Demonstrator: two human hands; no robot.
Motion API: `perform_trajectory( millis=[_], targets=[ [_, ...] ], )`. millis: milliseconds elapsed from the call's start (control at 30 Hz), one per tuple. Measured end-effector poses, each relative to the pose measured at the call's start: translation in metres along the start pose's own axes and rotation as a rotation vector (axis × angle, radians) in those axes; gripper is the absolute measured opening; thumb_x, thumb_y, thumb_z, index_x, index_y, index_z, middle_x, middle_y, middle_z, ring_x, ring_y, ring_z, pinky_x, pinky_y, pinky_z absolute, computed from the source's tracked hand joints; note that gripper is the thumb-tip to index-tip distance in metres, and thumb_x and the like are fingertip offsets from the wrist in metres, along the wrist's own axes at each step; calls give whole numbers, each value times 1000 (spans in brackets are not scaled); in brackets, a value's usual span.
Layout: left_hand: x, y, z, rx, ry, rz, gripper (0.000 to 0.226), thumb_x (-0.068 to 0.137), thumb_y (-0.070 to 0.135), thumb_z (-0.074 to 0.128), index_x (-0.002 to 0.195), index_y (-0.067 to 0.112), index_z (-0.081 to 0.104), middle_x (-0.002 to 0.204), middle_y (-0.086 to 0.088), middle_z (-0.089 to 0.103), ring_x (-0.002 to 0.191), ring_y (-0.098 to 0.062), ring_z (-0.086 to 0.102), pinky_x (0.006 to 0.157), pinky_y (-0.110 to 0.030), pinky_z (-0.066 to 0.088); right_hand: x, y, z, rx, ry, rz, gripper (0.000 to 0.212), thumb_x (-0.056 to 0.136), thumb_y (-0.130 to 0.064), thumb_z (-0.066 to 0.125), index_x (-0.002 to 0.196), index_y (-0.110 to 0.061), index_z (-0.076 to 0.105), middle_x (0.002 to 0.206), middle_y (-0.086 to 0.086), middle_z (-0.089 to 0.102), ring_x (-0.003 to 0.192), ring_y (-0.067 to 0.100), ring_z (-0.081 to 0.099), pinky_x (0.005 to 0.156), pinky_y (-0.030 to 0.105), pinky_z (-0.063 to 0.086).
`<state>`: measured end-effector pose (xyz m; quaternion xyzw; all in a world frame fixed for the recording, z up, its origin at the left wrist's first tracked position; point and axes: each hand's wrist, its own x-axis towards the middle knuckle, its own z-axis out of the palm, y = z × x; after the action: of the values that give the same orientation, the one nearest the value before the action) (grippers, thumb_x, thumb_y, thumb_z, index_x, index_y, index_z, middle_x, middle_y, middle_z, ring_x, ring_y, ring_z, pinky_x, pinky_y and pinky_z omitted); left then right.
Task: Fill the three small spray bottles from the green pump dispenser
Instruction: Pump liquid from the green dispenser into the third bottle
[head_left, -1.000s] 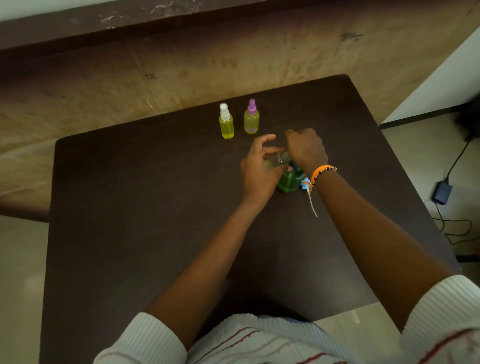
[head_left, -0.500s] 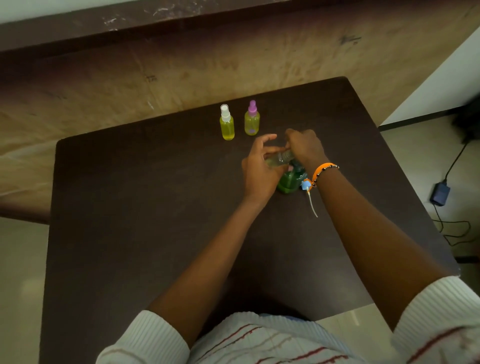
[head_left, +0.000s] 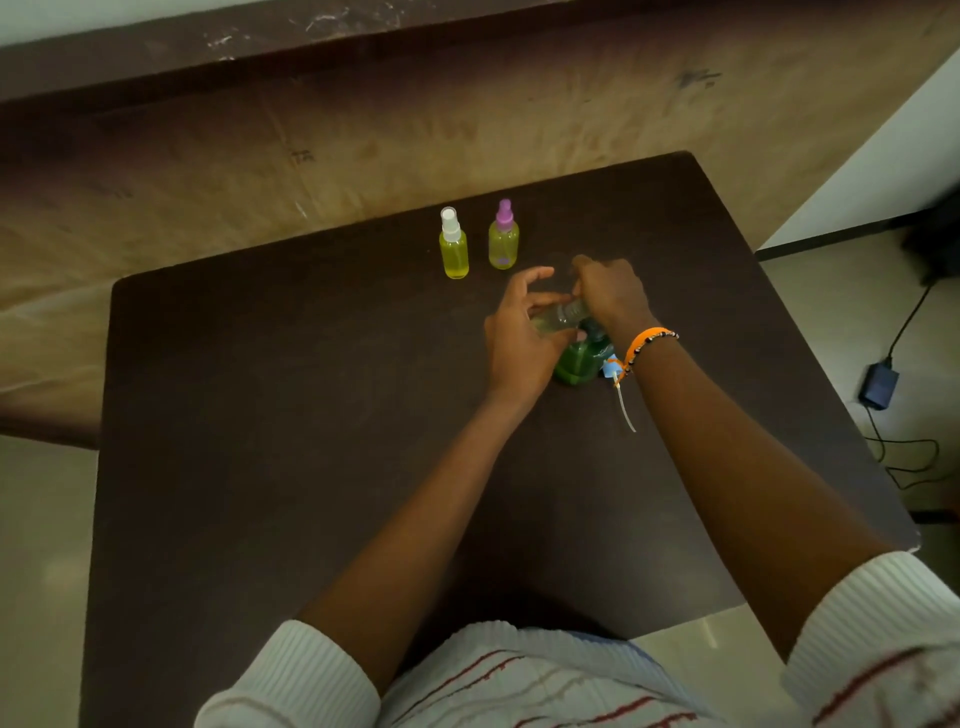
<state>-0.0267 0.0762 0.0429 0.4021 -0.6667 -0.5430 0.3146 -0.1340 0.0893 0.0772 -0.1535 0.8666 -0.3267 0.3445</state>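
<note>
Bottle three, clear plastic (head_left: 561, 318), lies tilted nearly on its side between the two hands, long axis running from lower left to upper right, threaded neck pointing toward the right hand (head_left: 610, 296). Left hand (head_left: 519, 340) cradles the body of it, thumb and lower fingers curled around, upper fingers spread loose above. Right hand sits closed over the top of the green pump dispenser (head_left: 581, 361), which stands directly below and just right of the tilted bottle; whether the palm is pressing the pump head cannot be told, since the head and spout are hidden. Judged step: dosing liquid into the open neck, so the coming move turns on keeping neck and spout aligned, and the right hand is the nearer one to that junction. Dispenser reads as translucent green, rounded, squat. A blue spray cap with thin dip tube (head_left: 621, 392) lies flat on the dark matte table (head_left: 260, 441), just right of the dispenser, beside the right wrist. Farther back, well apart, stand two upright capped bottles of yellow liquid: white-capped bottle (head_left: 453, 249) and purple-capped bottle (head_left: 503, 241), side by side, apparently already filled.
</note>
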Motion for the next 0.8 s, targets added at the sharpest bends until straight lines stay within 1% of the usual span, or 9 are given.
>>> perform_trajectory(
  millis=[100,267,333,400,467,533,633,733,800],
  targets=[
    [1,-2,2,1,9,-9,69,59,-1,82,119,13,53,94,3,69,89,-5,64,79,-14,50,4,4,3,-11,53,-11,47,87,-41,41,111,-8,63,120,14,63,110,35,57,93,38,42],
    [1,-3,3,1,17,5,68,57,-2,82,118,12,54,94,1,69,88,-5,63,75,-6,45,9,5,5,-27,85,-19,45,90,-39,41,115,-9,62,123,13,61,112,35,56,91,37,41],
    [2,-2,2,2,15,6,68,57,-2,82,118,13,54,91,5,67,89,-5,63,78,-10,47,9,4,4,-15,36,-13,48,86,-42,41,112,-9,64,121,13,63,111,34,57,93,38,42],
    [1,-1,1,-6,13,4,68,58,-2,82,118,13,54,89,8,65,89,-4,64,81,-15,50,10,2,3,-2,-9,-8,50,80,-45,40,103,-10,67,114,13,66,108,34,59,94,40,44],
    [0,-1,1,-9,8,2,68,58,-2,82,118,13,54,90,7,66,90,-6,64,82,-18,51,12,3,4,22,-11,-4,57,72,-47,36,101,-9,67,110,14,67,106,34,59,93,41,44],
    [0,-2,3,-5,19,-1,68,58,-2,82,118,12,54,92,3,68,90,-8,65,83,-21,52,11,3,5,32,19,-6,59,77,-46,36,109,-6,65,116,15,65,109,34,59,94,40,43],
    [0,-3,4,-9,22,-5,68,58,-2,82,118,12,54,94,1,69,92,-10,65,84,-24,52,11,5,6,16,69,-7,48,90,-39,37,116,-8,63,124,14,62,113,34,57,96,40,42],
    [1,-3,3,0,16,0,69,58,-1,82,118,13,54,89,7,66,90,-9,65,84,-25,53,14,6,6,17,65,-12,48,90,-39,37,116,-8,63,124,14,62,113,34,57,98,40,43],
    [1,-2,2,1,14,3,69,58,-1,83,119,13,53,89,8,65,90,-9,65,84,-27,53,15,5,6,21,30,-15,50,87,-43,36,106,-8,66,120,16,64,111,34,58,99,42,43]
  ],
)
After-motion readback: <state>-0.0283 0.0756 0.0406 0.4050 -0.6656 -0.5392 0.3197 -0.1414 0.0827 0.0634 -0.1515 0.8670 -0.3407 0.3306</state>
